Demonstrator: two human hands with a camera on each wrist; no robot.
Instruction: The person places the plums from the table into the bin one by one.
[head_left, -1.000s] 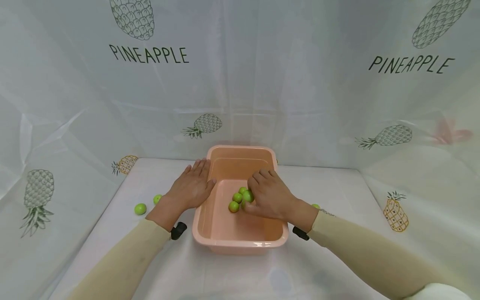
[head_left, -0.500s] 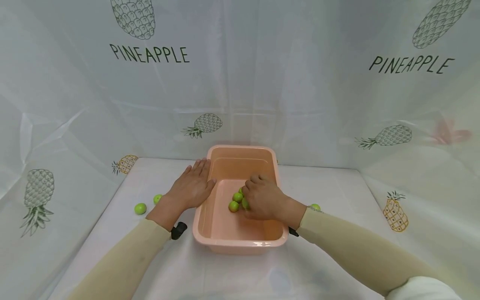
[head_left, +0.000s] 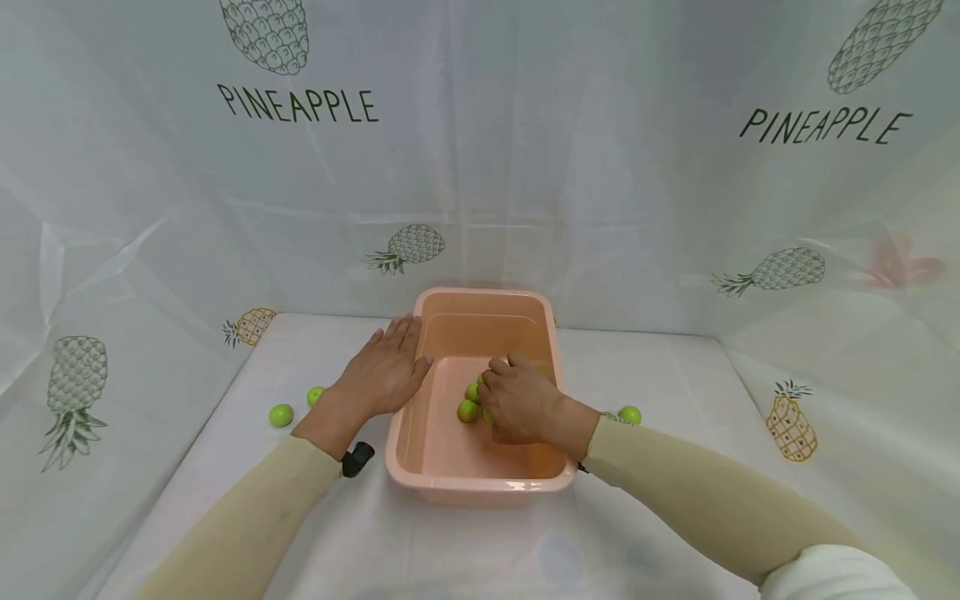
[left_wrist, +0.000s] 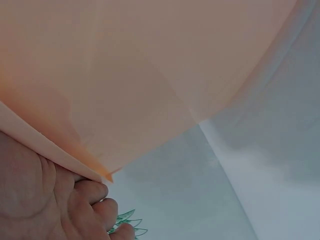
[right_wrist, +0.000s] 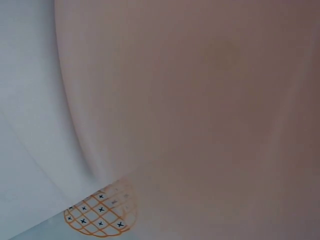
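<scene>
A pink plastic basin (head_left: 480, 483) stands in front of me. My left hand (head_left: 382, 367) rests against its left rim with straight fingers, the thumb reaching over the inside; the left wrist view shows the palm (left_wrist: 30, 190) along the outside of the rim. Inside the basin, my right hand (head_left: 521, 404) has its fingers curled down round a small round green fruit, like a lime (head_left: 487, 415), mostly hidden by the hand. Left of it on the basin floor lie more limes (head_left: 468, 411), partly covered by the fingers. The right wrist view shows only the basin's outer wall (right_wrist: 175, 100).
On the white-covered table (head_left: 660, 358), one green fruit (head_left: 630, 415) lies right of the basin, under the right forearm's far side. Two more, including a fruit (head_left: 281, 415), lie left, by the left wrist. A white pineapple-print sheet (head_left: 495, 167) hangs behind.
My right hand has moved down and slightly left in the basin with the lime, covering more of the others. A fruit beyond the right forearm now shows more. My left hand has stayed put.
</scene>
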